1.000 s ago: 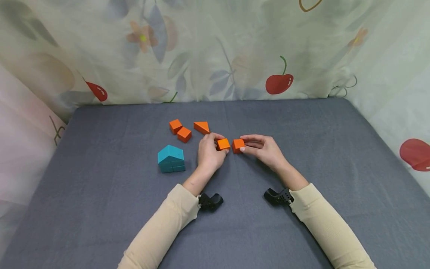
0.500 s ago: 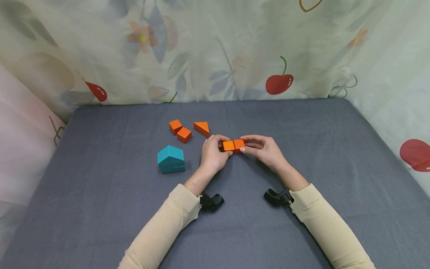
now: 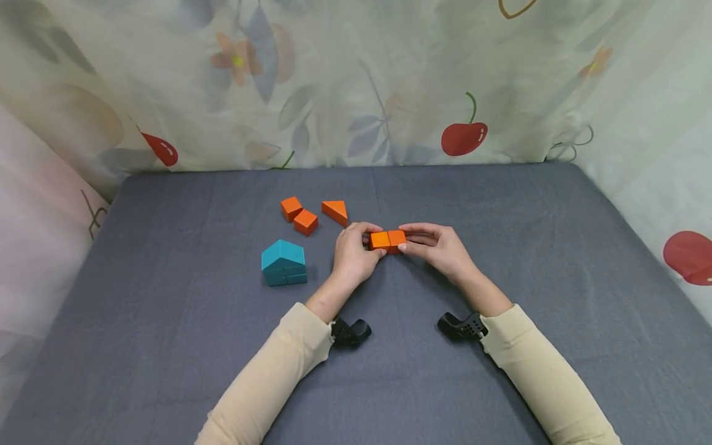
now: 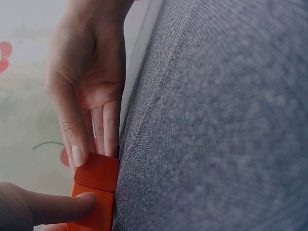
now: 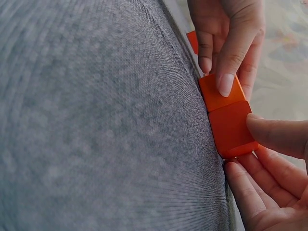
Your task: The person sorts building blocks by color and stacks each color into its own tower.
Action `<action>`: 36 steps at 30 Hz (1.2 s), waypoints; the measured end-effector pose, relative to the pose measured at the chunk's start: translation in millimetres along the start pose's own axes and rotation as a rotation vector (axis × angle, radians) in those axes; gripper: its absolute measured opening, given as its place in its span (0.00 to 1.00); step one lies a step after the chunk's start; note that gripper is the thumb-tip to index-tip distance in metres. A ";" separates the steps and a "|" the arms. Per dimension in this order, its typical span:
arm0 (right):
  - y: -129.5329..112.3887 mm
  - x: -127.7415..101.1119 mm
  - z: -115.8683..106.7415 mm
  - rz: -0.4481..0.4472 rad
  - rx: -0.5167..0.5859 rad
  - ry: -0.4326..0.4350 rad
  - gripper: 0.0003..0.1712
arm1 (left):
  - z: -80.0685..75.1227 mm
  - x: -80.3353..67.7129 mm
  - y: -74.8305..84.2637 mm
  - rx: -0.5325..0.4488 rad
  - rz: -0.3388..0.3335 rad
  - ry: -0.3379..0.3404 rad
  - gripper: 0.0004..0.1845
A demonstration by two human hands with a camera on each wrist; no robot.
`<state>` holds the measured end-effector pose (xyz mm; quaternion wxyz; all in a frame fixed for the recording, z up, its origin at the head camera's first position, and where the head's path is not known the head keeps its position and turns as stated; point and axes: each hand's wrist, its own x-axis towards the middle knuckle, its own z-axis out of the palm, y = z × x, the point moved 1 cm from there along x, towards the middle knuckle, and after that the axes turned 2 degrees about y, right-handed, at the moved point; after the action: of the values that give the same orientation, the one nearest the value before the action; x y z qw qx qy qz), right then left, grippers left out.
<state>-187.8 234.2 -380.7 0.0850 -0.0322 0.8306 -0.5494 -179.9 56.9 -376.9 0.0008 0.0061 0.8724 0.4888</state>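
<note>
your left hand (image 3: 351,255) pinches one orange block (image 3: 380,240) and your right hand (image 3: 436,247) pinches the other block (image 3: 397,238), the two pressed side by side (touching) near the middle of the grey table (image 3: 500,204), towards its far edge.

I see a grey table (image 3: 500,247) — two joined orange blocks (image 3: 387,240) at centre, three orange blocks (image 3: 313,213) at ten o'clock, a teal house (image 3: 283,263) at nine.
</note>
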 end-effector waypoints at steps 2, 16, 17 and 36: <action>0.3 0.4 0.1 0.000 0.001 -0.002 0.25 | -0.1 0.3 0.0 0.002 0.001 -0.001 0.18; 1.5 0.8 -0.3 0.006 0.014 -0.002 0.25 | -5.6 -2.3 3.6 0.064 0.035 -0.059 0.29; 1.6 0.8 -0.4 0.008 0.016 -0.001 0.25 | -6.3 -2.7 4.0 0.070 0.037 -0.061 0.29; -0.4 0.0 -0.7 0.017 0.004 -0.001 0.26 | -9.8 -3.3 3.8 -0.141 0.018 0.382 0.23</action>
<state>-188.0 234.6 -380.0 0.0899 -0.0253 0.8297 -0.5503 -176.6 50.5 -368.5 -0.1687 -0.0789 0.8202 0.5409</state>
